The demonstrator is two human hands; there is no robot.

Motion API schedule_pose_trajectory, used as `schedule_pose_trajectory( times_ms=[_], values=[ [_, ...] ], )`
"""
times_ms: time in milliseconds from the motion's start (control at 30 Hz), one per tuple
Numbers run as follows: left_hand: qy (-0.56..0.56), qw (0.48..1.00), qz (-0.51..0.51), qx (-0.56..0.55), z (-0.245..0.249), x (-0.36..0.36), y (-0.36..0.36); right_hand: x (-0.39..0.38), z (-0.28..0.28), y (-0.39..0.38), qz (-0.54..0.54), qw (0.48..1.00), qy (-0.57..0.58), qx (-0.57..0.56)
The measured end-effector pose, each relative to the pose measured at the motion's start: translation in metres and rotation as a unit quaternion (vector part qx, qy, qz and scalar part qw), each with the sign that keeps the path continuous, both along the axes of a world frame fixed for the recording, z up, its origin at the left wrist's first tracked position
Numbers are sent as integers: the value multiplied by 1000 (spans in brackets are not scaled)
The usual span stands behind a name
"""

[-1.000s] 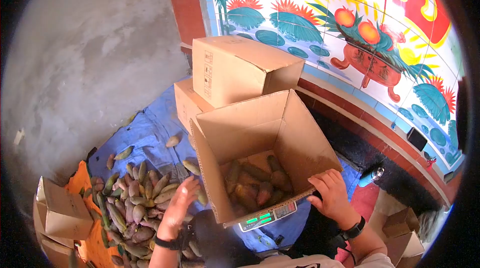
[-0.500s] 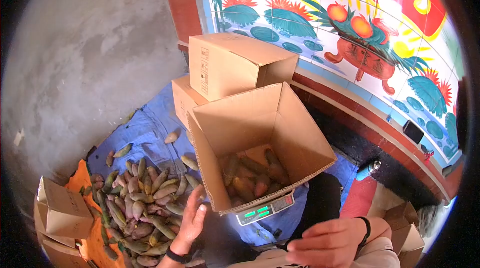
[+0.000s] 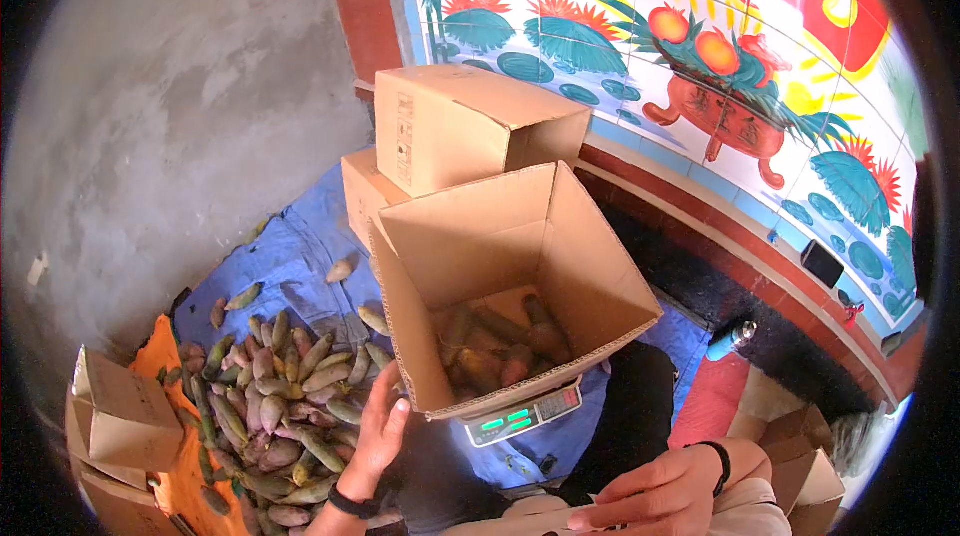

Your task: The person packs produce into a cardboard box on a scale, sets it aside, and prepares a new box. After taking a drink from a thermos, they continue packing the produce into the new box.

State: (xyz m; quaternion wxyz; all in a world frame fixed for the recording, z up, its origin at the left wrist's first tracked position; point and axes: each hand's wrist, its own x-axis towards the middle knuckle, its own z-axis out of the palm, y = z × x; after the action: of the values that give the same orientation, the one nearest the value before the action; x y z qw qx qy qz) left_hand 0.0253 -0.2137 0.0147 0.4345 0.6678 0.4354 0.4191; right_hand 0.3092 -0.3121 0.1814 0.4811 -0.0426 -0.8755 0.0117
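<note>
An open cardboard box (image 3: 465, 241) sits on a digital scale (image 3: 525, 423) with lit green digits. Several long purple-green tubers (image 3: 515, 368), much like sweet potatoes, lie on its bottom. My left hand (image 3: 378, 426) is upright beside the box's near left corner, fingers stretched and thumb apart, holding nothing. Behind that hand spreads a large pile of the same tubers (image 3: 275, 391). Low on the right, in front of my body, my right hand (image 3: 655, 491) hangs with loosely bent fingers a little apart and nothing visible in them.
More cardboard boxes (image 3: 455, 121) are stacked behind, against the tiled wall. A blue sheet (image 3: 300, 246) and an orange sheet (image 3: 160, 356) cover the floor. Smaller boxes (image 3: 130, 416) stand far left, another carton (image 3: 805, 476) far right. A bottle (image 3: 733, 338) stands near the ledge.
The view has shifted slightly, with the box and scale a little further left. My left hand is slightly higher against the box side; my right hand has dropped a little.
</note>
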Motion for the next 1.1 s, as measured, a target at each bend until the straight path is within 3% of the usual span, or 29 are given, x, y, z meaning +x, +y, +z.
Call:
schedule_pose_trajectory(
  times_ms=[300,400,467,900,1033,1100],
  values=[
    [21,1000,10,-16,22,11,-3,12,-7,-1,-38,999,29,17],
    [22,1000,9,-20,23,15,-2,17,-10,-1,-92,993,-21,76],
    [19,1000,12,-17,23,16,-3,22,-13,-3,-73,995,60,15],
    [74,996,43,13,9,15,-2,34,-16,-5,-54,995,76,23],
    [75,996,47,5,37,28,-8,33,-16,-3,-50,996,75,22],
    [69,996,51,18,20,21,-5,32,-15,-2,-51,996,74,21]
  ],
)
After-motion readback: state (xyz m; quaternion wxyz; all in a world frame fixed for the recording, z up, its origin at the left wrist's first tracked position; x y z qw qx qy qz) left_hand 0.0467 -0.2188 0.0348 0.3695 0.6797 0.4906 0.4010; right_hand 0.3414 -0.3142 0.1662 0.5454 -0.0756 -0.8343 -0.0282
